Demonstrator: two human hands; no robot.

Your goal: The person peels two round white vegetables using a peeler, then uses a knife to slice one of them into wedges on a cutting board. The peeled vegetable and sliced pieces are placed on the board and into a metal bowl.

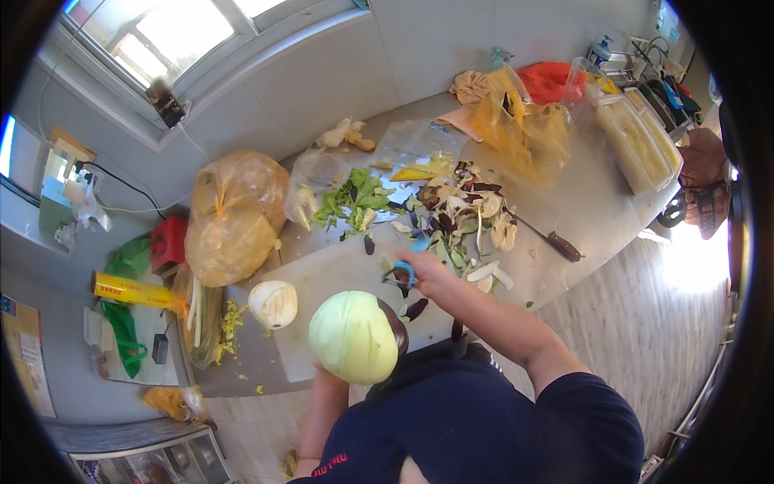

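A large round eggplant, mostly peeled to pale green flesh, keeps dark purple skin along its right side. My left hand holds it up from below and is mostly hidden behind it. My right hand grips a blue peeler to the upper right of the eggplant, apart from it. Beneath both lies a white cutting board with dark peel strips. A peeled white vegetable, perhaps a turnip, stands at the board's left.
A heap of peelings and green leaves covers the table's middle. Right of it lies a wooden-handled knife. A tied yellowish plastic bag stands left, yellow bags behind. Plastic containers sit at the far right.
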